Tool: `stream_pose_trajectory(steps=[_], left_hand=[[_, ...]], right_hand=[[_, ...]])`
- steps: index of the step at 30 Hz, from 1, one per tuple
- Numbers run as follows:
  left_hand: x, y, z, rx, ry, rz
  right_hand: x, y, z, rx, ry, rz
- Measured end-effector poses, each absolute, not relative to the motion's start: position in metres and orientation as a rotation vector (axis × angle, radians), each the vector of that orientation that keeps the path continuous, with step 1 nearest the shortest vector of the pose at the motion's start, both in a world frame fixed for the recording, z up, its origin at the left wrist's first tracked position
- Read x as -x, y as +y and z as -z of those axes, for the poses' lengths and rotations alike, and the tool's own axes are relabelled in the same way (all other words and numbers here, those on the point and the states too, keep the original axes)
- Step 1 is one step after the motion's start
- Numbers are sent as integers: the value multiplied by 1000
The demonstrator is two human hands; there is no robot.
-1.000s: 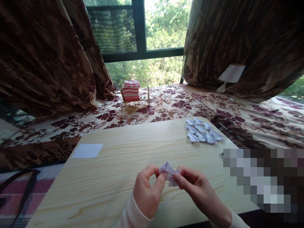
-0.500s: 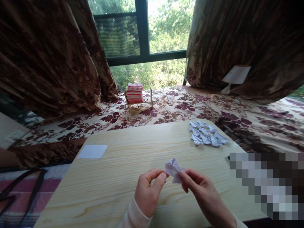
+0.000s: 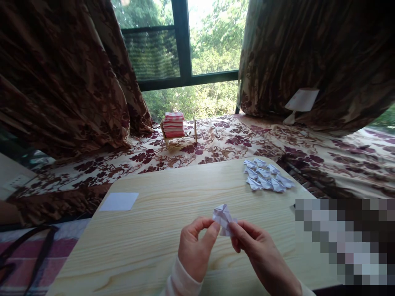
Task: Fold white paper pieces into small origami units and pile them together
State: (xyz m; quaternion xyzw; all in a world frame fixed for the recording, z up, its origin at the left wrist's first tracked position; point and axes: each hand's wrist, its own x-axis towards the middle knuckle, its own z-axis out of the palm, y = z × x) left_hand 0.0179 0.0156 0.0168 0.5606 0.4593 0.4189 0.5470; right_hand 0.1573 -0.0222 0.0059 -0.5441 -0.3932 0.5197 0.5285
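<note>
A small piece of folded white paper [image 3: 222, 214] is held up between my two hands, above the wooden table [image 3: 148, 238]. My left hand [image 3: 197, 244] pinches its left edge between thumb and forefinger. On the other side, the thumb and fingers of my right hand [image 3: 259, 246] are closed on its lower right part, hiding that corner. The paper shows several creases and small flaps; its final shape I cannot make out. Several folded white paper pieces [image 3: 266, 176] with pointed ends lie grouped at the table's far right.
A flat sheet of white paper [image 3: 119, 201] lies at the table's left. Behind the table, a small rack [image 3: 179, 137] holds folded pink striped cloths [image 3: 173, 124] on the floral cover. A white lamp [image 3: 301, 100] stands at the back right. A blurred-out patch covers the lower right.
My left thumb and forefinger have shifted right and now sit closer to my right fingers on the folded paper. The whole view has tilted slightly.
</note>
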Motion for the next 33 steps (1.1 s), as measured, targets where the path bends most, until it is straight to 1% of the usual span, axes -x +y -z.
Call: stream_pose_trajectory(steps=[4,6,7,11,13,15,17,20,24,27,33], left_hand=[[-22,22,-15,-1399,1143,-974],[-23,27,-17,-1461,1185,-935],[-23,29,-20,-1489,1205,-915],[-26,37,-31,-1587,1236,-828],[-30,39,-35,-1632,1229,-785],[-33,39,-37,-1664,1216,-757],[-34,38,-38,-1686,1206,-737],[-35,37,-38,-1699,1202,-722],[-35,36,-38,-1689,1184,-702],[-36,37,-37,-1669,1154,-694],[-36,41,-26,-1609,1096,-721]], right_hand=[[-162,-23,-7,1263,-995,-1322],[-173,-24,-6,1294,-1061,-1300],[-180,-25,-6,1332,-1102,-1237],[-207,-25,-11,1412,-1364,-758],[-213,-24,-16,1359,-1551,-628],[-215,-21,-20,1343,-1654,-588],[-214,-18,-22,1405,-1616,-626],[-211,-15,-20,1481,-1436,-834],[-207,-13,-16,1370,-1325,-1128],[-206,-12,-12,1318,-1287,-1194],[-210,-10,-8,1334,-1202,-1213]])
